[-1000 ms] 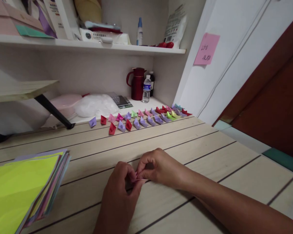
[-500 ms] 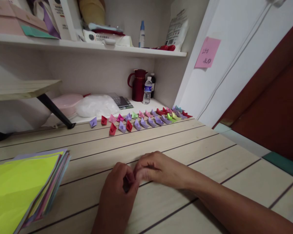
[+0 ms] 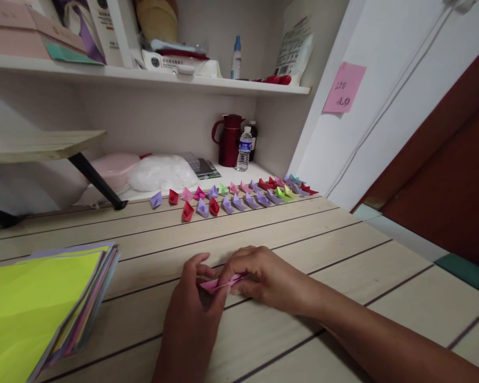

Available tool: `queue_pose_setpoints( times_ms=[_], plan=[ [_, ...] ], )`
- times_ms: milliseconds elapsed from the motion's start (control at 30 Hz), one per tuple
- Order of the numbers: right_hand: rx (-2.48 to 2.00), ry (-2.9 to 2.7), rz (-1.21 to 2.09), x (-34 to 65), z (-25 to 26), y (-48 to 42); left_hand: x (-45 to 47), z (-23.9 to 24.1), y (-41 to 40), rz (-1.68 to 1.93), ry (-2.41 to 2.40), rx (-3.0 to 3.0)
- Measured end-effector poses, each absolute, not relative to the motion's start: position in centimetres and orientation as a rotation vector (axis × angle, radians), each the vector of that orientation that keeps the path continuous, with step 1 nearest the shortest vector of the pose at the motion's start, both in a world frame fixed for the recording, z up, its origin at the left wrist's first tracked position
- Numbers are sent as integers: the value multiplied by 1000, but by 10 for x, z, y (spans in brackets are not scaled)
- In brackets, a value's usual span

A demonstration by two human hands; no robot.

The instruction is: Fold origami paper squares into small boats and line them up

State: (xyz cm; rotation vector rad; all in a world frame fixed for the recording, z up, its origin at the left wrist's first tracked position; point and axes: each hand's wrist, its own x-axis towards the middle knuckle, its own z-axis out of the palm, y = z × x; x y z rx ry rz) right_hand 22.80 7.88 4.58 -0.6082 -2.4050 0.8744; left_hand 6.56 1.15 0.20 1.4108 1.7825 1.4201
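Note:
A small pink folded paper boat [image 3: 212, 286] is held between both hands, low over the wooden tabletop. My right hand [image 3: 259, 274] pinches its right part between thumb and fingers. At its left end, my left hand [image 3: 197, 298] grips it with thumb and bent fingers, the index finger raised. Fingers cover much of the paper, so its full shape is partly hidden. Beyond the hands, folded paper boats [image 3: 250, 200] in purple, red, pink, green and yellow stand in rows along the table's back edge.
A stack of coloured paper [image 3: 43, 298], yellow on top, lies at the left. Behind it stands a small wooden shelf [image 3: 43, 146] on black legs. A dark red jug [image 3: 228, 141] and a water bottle [image 3: 244, 150] stand at the back. A pink note [image 3: 344, 88] hangs on the wall.
My left fingers have opened out somewhat, and the pink paper between the hands now shows. The whole view has shifted slightly.

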Motion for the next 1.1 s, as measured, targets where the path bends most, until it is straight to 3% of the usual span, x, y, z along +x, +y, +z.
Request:
queue_pose_setpoints(
  times_ms=[533,767,967,1100],
  plan=[
    [-648,-2270,716,222,40,72,62,20,6,1335,1767,1343],
    [-732,-2014,953,220,42,76,63,31,3,1367,1759,1282],
    [-955,-1634,1587,218,41,81,58,30,6,1361,1693,1158],
    [-1047,-1623,1627,217,43,79,60,26,8,1367,1635,1031]
  ],
)
